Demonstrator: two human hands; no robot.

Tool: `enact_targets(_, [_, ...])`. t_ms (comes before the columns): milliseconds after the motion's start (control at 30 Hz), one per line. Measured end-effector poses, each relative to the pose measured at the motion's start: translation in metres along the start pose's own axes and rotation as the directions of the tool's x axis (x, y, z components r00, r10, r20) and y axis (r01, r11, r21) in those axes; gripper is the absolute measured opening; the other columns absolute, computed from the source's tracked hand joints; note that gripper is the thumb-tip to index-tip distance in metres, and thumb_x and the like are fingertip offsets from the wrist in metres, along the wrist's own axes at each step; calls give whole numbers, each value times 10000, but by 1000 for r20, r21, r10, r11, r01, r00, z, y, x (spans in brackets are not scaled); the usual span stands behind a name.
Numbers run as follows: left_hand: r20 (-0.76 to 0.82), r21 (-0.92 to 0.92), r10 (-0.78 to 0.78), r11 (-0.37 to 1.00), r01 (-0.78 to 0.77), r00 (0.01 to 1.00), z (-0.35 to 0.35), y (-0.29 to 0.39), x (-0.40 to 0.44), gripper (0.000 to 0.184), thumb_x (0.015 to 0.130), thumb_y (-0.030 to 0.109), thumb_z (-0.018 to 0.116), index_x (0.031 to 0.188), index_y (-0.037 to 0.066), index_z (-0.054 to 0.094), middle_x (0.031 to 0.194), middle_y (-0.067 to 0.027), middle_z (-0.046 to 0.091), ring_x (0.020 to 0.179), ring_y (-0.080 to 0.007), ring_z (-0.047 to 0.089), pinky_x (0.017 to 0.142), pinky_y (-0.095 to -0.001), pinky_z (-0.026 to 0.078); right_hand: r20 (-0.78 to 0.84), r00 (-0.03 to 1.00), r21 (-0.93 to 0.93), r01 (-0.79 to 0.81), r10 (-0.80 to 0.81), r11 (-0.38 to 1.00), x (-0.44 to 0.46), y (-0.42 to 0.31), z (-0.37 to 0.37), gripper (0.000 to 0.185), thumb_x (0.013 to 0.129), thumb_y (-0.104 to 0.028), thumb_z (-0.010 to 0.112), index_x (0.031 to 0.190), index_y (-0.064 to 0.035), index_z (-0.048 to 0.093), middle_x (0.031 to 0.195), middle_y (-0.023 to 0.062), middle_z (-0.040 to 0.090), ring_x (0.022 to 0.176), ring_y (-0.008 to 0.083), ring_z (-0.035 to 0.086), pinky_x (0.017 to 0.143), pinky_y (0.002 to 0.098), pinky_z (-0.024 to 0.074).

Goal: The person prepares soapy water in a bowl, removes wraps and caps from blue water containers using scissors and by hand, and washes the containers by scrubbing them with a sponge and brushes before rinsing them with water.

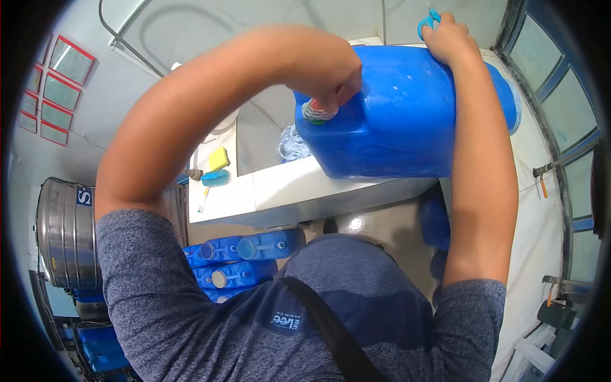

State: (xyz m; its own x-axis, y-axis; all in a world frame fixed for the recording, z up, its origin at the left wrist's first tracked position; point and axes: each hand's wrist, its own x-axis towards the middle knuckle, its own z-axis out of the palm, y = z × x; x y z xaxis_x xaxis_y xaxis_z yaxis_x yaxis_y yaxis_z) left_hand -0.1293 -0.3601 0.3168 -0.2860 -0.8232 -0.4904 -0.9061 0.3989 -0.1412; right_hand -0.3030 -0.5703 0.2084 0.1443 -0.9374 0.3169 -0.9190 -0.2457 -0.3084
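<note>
A large blue water jug lies on the white tiled counter, its spout end to the left. My left hand curls down over that end, fingers closed on a small red piece at the spout. Whitish, ridged material and a bit of green show just below the fingertips. Whether the red piece is a cap or a tap is hard to make out. Beyond the jug's far side, my right hand is closed on light-blue scissors, of which only the looped handles show clearly. My right forearm crosses above the jug.
Crumpled clear plastic lies left of the jug. A yellow sponge and a blue brush sit on the counter's left part. Several blue jugs stand on the floor below. A steel tank is at left, window frames at right.
</note>
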Motion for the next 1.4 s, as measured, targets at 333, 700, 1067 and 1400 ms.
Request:
enact_targets(333, [-35,147,219,966,-212,975,4,-6,-2,106,823,132,704,895,127,782,796,-81,727,794,-287,706,673,-410,546,3,999,65,38,-39,997,-18,3,-13,734,937,-521,514,1530,-102,402,1420,273,542,1263,439,585,1055,517,468])
enact_targets(700, [-169,267,338,920,-287,926,26,-16,-4,82,829,104,677,883,72,730,893,-111,714,818,-316,704,686,-429,564,14,995,26,98,-98,995,-21,3,-17,726,949,-541,504,1521,-103,415,1397,263,569,1268,439,580,1055,515,466])
enact_targets(1067, [-338,-24,33,999,-44,941,42,-16,-7,176,835,129,679,980,71,762,866,-136,737,808,-324,706,744,-441,561,8,989,45,148,-148,988,-22,5,-20,667,953,-455,493,1485,-57,434,1379,272,572,1255,428,587,1044,515,471])
enact_targets(1400, [-229,8,-14,1000,16,973,24,-4,-5,159,827,149,673,918,51,758,795,-173,713,761,-343,695,708,-446,552,-12,989,76,151,-150,986,-26,5,-20,665,949,-455,487,1473,-48,448,1367,274,584,1245,430,591,1042,504,473])
